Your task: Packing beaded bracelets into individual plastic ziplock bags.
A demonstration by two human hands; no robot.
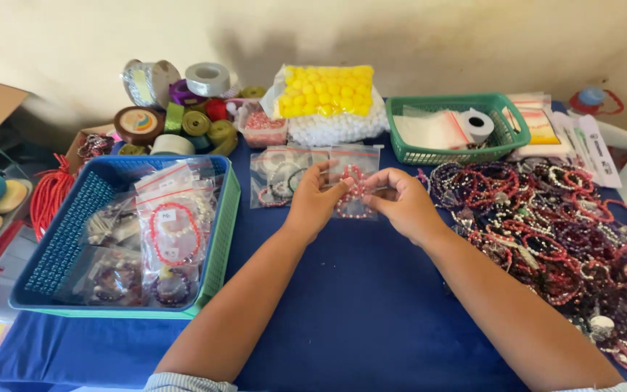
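Bracelet [355, 190] was pinched between my left hand [315, 199] and right hand [400, 203]; bare blue bench [357, 305] lay toward the near edge.

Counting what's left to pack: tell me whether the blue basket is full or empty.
Partly full. The blue basket holds several clear bags of bracelets on its right side; its left floor is bare.

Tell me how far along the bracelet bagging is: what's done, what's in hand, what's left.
Done: bagged bracelets fill the blue basket, and a few more bags lie on the blue cloth. In hand: the left hand and right hand together hold a small clear bag with a pink-and-white bracelet inside. Left: a large pile of loose bracelets beside the right arm, so much appears to remain.
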